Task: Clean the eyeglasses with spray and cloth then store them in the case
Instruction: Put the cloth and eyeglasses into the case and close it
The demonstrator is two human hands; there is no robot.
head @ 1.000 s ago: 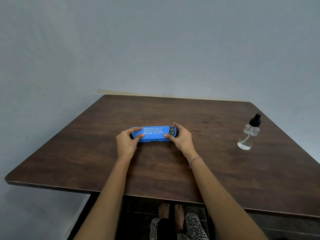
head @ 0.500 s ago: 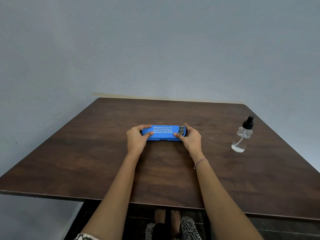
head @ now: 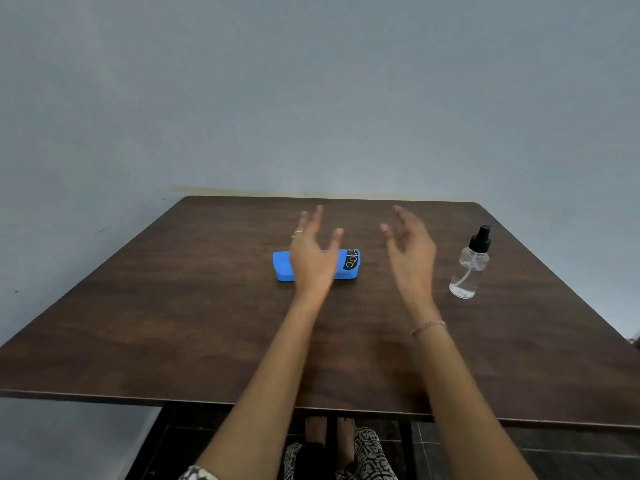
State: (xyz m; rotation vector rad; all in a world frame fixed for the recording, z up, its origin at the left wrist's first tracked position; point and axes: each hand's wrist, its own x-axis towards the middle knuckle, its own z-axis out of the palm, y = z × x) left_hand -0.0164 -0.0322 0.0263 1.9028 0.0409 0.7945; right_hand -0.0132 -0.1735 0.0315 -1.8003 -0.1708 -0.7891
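The blue case (head: 281, 265) lies flat and closed on the desk (head: 173, 306), near its middle, with its long side across the view. The left hand (head: 313, 258) hangs in the air in front of it and hides its middle part, so only the two ends show. The left fingers (head: 317, 216) are spread and straight, grasping nothing, and do not touch the case. The right hand (head: 410, 252) is up too, to the right of the case and apart from it; its fingers (head: 401, 213) are loosely bent and released, a little blurred.

The case is a bright blue oblong with rounded corners and a black patch with small ring marks at its right end. A clear spray bottle (head: 469, 268) with a black pump top stands upright on the desk, just right of the right hand.
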